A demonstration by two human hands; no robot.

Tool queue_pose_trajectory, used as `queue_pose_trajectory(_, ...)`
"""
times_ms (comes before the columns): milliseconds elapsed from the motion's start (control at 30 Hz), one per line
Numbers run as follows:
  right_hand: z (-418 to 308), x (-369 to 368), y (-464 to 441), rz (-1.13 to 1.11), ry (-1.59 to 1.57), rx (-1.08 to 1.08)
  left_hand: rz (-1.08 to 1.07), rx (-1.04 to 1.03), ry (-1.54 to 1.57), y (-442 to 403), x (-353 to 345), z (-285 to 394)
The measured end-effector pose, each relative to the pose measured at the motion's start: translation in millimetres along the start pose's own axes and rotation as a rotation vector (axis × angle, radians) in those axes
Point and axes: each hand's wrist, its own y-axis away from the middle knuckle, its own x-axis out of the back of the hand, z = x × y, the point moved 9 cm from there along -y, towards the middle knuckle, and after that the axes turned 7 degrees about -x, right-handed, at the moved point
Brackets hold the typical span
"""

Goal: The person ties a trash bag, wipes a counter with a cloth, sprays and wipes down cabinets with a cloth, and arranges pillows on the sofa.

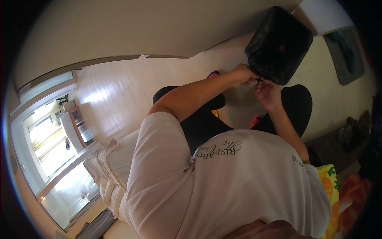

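One bright window [45,137] with pale, hanging cloth stands at the far left, above a shiny glass panel [71,199]. Next comes a cream, knotted, fringed blanket [111,163], soft and rumpled, beside a pale, glossy floor [107,87] that stretches past a plain, smooth beige wall [127,32]. The white, soft-folded T-shirt [238,191] carries dark upside-down lettering: capitals that seem to read "RISE ABO" up to a fold, and "The" in script, with the rest too curled to read. Black trousers [203,121] cover bent, parted knees.

Between and beyond the knees, both hands meet at the near edge of a black, boxy, round-cornered case [280,44]. The left hand [243,75] has its fingers curled under that edge; the right hand [269,95] bunches its fingertips just beside it. What they pinch is too small to tell. The smooth, slightly sheened case tilts, its long axis running from the hands toward the upper right. Farther right lie a grey, rounded mat [346,55] and a yellow bag [328,191] with green and orange print.
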Motion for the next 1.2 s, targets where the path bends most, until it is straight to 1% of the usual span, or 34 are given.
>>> queue_pose_trajectory(100,-2.7,0.2,4.5,0.13,0.074,0.053,-0.015,0.011,0.012,-3.4,1.7,-3.4)
queue_pose_trajectory(167,-4.7,-0.3,4.4,0.132,0.124,0.098,-0.039,0.018,-0.011,-4.4,2.2,-5.3)
queue_pose_trajectory(233,-8.3,4.4,4.9,0.142,0.178,0.149,-0.078,0.016,-0.059,-2.5,1.7,-3.8)
queue_pose_trajectory(300,-12.4,5.3,4.4,0.15,0.24,0.204,-0.074,0.003,-0.157,-4.6,2.2,-2.2)
queue_pose_trajectory(400,-15.3,8.3,11.6,0.254,0.261,0.275,-0.065,-0.028,-0.284,-8.3,4.5,-0.8)
queue_pose_trajectory(533,-16.5,9.9,17.0,0.289,0.268,0.296,-0.077,-0.084,-0.397,-10.2,0.5,3.3)
queue_pose_trajectory(633,-17.3,11.2,16.2,0.301,0.266,0.274,-0.057,-0.174,-0.597,-13.8,2.7,10.9)
queue_pose_trajectory(733,-18.1,13.8,16.3,0.311,0.271,0.264,-0.041,-0.181,-0.645,-15.3,5.8,11.8)
queue_pose_trajectory(933,-21.6,11.5,10.4,0.279,0.271,0.291,-0.057,-0.161,-0.516,-15.1,5.9,8.1)
queue_pose_trajectory(1033,-20.1,13.3,7.3,0.291,0.247,0.279,0.028,-0.157,-0.357,-11.9,10.6,10.5)
queue_pose_trajectory(1200,-20.7,15.9,6.8,0.273,0.229,0.259,0.05,-0.115,-0.078,-15.1,11.3,6.6)
